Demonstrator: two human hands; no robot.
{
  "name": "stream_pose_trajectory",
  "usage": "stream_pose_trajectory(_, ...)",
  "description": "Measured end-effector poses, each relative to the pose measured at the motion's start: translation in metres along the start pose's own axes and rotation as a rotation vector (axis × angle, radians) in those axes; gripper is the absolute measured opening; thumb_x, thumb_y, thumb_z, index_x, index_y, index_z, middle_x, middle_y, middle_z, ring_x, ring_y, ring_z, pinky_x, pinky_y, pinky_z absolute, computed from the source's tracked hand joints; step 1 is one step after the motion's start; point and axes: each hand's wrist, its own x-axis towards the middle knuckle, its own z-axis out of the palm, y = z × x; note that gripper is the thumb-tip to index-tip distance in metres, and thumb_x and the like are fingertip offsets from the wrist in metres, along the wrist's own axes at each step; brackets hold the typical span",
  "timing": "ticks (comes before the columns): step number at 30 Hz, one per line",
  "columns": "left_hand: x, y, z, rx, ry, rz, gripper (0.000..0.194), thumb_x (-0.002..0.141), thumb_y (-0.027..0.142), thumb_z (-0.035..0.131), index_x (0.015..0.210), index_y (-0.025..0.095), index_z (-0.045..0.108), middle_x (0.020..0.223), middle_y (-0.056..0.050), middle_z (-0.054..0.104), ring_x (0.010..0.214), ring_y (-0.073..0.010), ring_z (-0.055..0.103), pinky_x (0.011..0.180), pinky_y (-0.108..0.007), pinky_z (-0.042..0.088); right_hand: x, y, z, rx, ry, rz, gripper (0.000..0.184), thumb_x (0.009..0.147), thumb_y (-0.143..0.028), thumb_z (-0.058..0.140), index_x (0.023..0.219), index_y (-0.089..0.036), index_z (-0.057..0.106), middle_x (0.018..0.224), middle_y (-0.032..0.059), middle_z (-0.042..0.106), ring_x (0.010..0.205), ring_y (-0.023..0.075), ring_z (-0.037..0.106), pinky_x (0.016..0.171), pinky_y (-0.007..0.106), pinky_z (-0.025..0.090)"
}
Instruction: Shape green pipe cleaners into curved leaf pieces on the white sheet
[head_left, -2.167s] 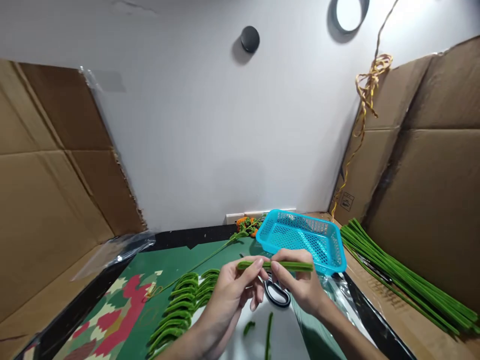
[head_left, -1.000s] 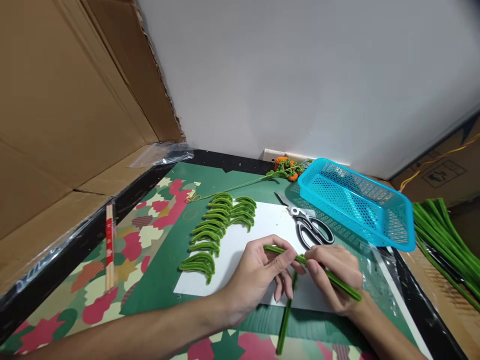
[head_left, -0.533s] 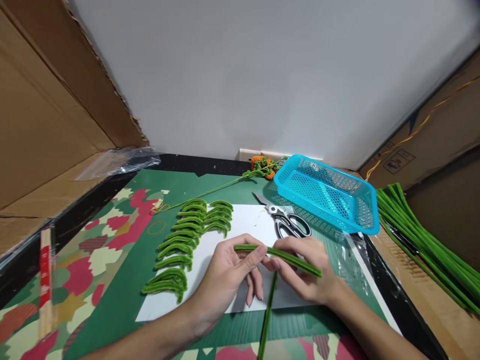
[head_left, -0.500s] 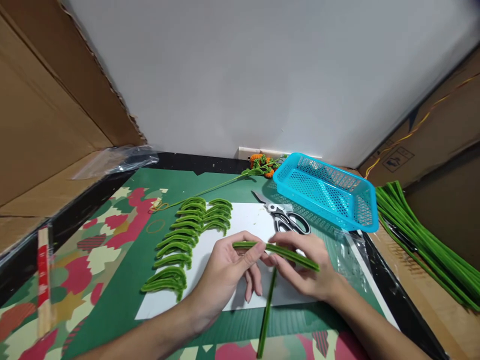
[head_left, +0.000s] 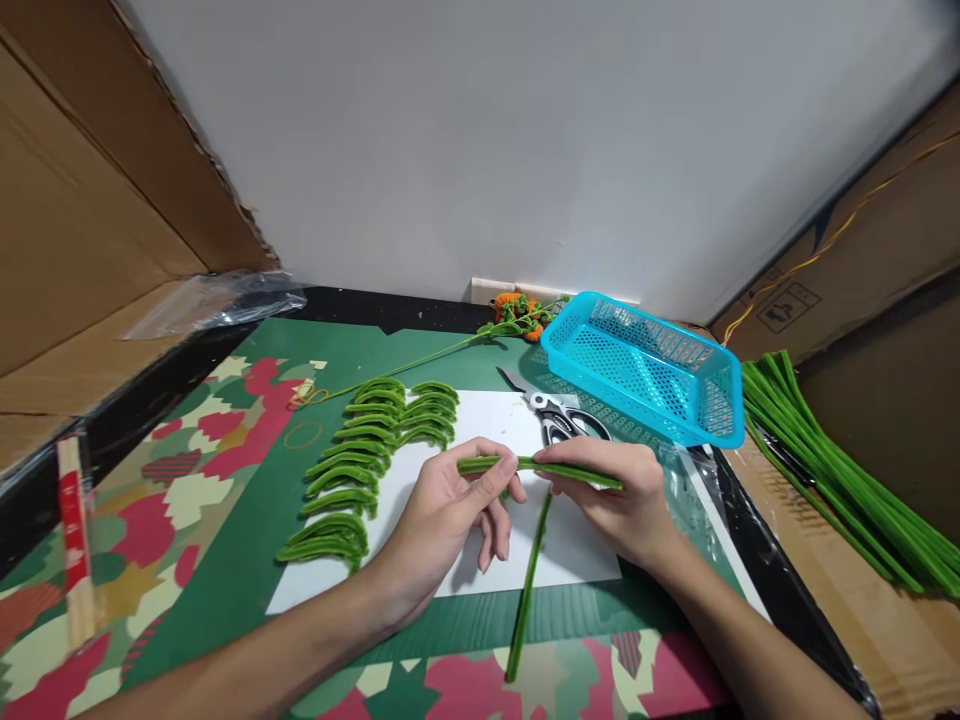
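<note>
Between my two hands a short bundle of green pipe cleaners [head_left: 577, 473] is stretched roughly level above the white paper [head_left: 405, 500]. My left hand [head_left: 465, 510] pinches its left part between thumb and fingers. Its right part is gripped by my right hand [head_left: 619, 490], whose fingers press along it. Below them a longer straight green stem [head_left: 529, 590] lies across the paper's front edge. Left of my hands, curved green pipe-cleaner pieces [head_left: 345, 485] are laid out in two columns of small stacks. Just behind my right hand are black and grey scissors [head_left: 559, 415], partly covered by it.
A blue perforated basket [head_left: 645, 375] stands at the back right. An orange pipe-cleaner flower [head_left: 517, 310] on a long stem lies at the back. Long green pipe cleaners [head_left: 840, 470] rest on cardboard at the right. A red-and-wood strip [head_left: 75, 540] lies at the left.
The bundle has turned closer to level, and my right hand's fingers lie more along it. Both hands keep hold of it. The whole view has shifted slightly.
</note>
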Motion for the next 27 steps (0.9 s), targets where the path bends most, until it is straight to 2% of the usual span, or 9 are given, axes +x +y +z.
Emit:
stream_pose_trajectory(5,0.000,-0.001,-0.001,0.007,0.006,0.006,0.036,0.090,0.050,0.075,0.089,0.017,0.062,0.068,0.000,0.065,0.039,-0.0090,0.055,0.035,-0.017,0.042,0.002,-0.004,0.002,0.029,0.030,0.002,0.015,0.095,-0.016,0.069,0.101,-0.023,0.081,0.091,0.0052,0.082,0.077,0.0195,0.077,0.066,0.034,0.063)
stream_pose_trajectory(10,0.001,0.002,0.002,0.024,0.039,0.025,0.037,0.088,0.051,0.077,0.090,0.017,0.062,0.065,0.001,0.064,0.038,-0.0090,0.053,0.034,-0.018,0.042,0.004,-0.005,0.005,-0.021,0.100,0.082,0.009,0.093,-0.021,0.072,0.091,-0.021,0.081,0.080,0.0034,0.080,0.062,0.0153,0.070,0.054,0.028,0.054)
stream_pose_trajectory(12,0.001,0.004,0.004,0.037,0.068,0.047,0.037,0.087,0.051,0.078,0.091,0.017,0.062,0.066,0.001,0.065,0.038,-0.0092,0.054,0.033,-0.018,0.042,0.003,-0.005,0.007,-0.058,0.104,0.115,0.012,0.094,-0.022,0.071,0.085,-0.020,0.079,0.073,0.0020,0.078,0.055,0.0132,0.066,0.051,0.026,0.050)
stream_pose_trajectory(15,0.001,0.005,0.004,0.090,0.104,0.093,0.038,0.085,0.051,0.080,0.091,0.018,0.062,0.065,0.001,0.067,0.037,-0.0100,0.054,0.033,-0.018,0.041,0.001,-0.005,0.011,-0.106,0.057,0.123,0.020,0.097,-0.024,0.066,0.081,-0.019,0.077,0.064,0.0004,0.073,0.049,0.0119,0.062,0.049,0.026,0.046)
stream_pose_trajectory(20,-0.001,0.003,0.000,0.191,0.136,0.102,0.035,0.089,0.051,0.075,0.089,0.019,0.063,0.045,0.003,0.059,0.028,-0.0093,0.045,0.031,-0.015,0.031,0.000,-0.012,0.011,-0.091,-0.079,0.025,0.018,0.097,-0.019,0.057,0.090,-0.017,0.074,0.056,-0.0027,0.060,0.045,0.0112,0.050,0.046,0.027,0.035)
stream_pose_trajectory(27,0.000,-0.004,-0.007,0.250,0.090,0.068,0.025,0.088,0.042,0.075,0.088,0.019,0.066,0.040,0.005,0.055,0.029,-0.0075,0.039,0.033,-0.014,0.027,0.002,-0.007,0.009,-0.088,-0.169,-0.053,0.019,0.088,-0.016,0.051,0.087,-0.018,0.070,0.056,-0.0049,0.053,0.045,0.0095,0.045,0.046,0.025,0.035)
